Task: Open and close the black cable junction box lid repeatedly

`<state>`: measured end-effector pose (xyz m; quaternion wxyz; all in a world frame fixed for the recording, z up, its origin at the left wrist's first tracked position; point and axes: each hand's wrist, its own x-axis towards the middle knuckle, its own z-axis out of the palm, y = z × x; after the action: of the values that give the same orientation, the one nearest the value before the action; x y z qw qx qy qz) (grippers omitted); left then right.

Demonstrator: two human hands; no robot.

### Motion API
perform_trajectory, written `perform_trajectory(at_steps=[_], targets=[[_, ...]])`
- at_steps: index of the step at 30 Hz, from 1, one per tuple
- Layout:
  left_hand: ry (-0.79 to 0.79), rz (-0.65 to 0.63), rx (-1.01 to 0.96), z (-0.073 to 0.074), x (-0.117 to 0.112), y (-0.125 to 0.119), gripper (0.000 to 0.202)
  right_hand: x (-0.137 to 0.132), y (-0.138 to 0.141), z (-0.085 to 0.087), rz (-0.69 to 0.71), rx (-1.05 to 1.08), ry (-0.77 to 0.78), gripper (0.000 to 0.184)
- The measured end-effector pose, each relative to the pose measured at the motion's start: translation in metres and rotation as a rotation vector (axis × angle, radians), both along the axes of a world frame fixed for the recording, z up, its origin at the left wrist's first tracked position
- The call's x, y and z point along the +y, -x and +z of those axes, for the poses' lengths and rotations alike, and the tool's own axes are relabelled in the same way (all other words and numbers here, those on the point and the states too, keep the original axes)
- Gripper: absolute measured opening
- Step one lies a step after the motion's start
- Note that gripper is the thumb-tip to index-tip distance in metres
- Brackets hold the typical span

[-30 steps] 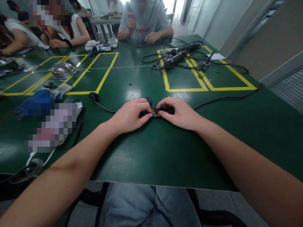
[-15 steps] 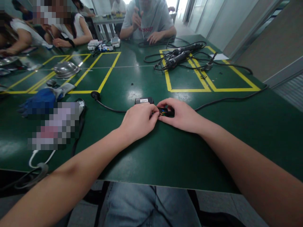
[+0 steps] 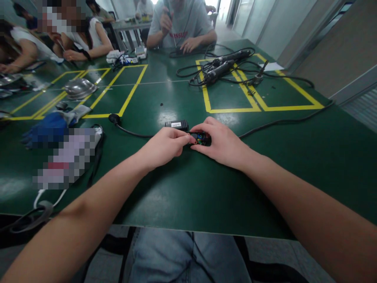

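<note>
1. I had a green table (image 3: 188,192) on my head-camera feed, in a room with other people seated beyond it; yellow tape (image 3: 133,90) marked out boxes on its far part, past the open black case (image 3: 203,138) that I took as my landmark.
2. That case sat low between the two hands, its coloured wires showing; I could not tell whether it rested on the table or was lifted slightly.
3. The right hand (image 3: 220,142) held the right end of the case, the thumb along its near side and the forefinger along its far side, pinching it between them.
4. The left hand (image 3: 166,146) reached the left end of the case, thumb and forefinger drawn close together there; I could not tell whether they pinched a part or only pressed on it.
5. A ribbed black block (image 3: 176,125) with a white label lay just beyond the case, slightly left.
6. Left of the case I saw a black plug (image 3: 114,119) on a cord; to its right a black cable (image 3: 277,122) ran off across the table.
7. Beyond the case and to the right lay black tools (image 3: 220,72) among looped cords.
8. Well left of the case were a blue glove (image 3: 50,127) and, farther off, a metal bowl (image 3: 79,89).
9. Straight across from the case sat a co-worker in a grey shirt (image 3: 182,29).
</note>
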<state>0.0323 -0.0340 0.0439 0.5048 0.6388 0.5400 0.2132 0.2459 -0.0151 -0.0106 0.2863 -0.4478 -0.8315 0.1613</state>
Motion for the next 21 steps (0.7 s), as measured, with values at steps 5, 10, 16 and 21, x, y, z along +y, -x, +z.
perform_trajectory(at_steps=[5, 10, 16, 21], targets=[[0.137, -0.107, -0.095, 0.011, -0.008, 0.006, 0.025, -0.003, 0.002, 0.002, -0.007, -0.026, -0.035, 0.036], [0.272, -0.088, -0.183, 0.015, -0.006, 0.01, 0.029, -0.005, 0.003, 0.003, 0.01, -0.047, -0.064, 0.038], [0.328, -0.008, -0.238, 0.011, 0.0, 0.011, 0.027, -0.006, 0.002, 0.007, 0.01, -0.067, -0.045, 0.037], [0.325, -0.02, -0.264, 0.01, 0.0, 0.012, 0.029, -0.005, 0.002, 0.006, 0.027, -0.052, -0.054, 0.037]])
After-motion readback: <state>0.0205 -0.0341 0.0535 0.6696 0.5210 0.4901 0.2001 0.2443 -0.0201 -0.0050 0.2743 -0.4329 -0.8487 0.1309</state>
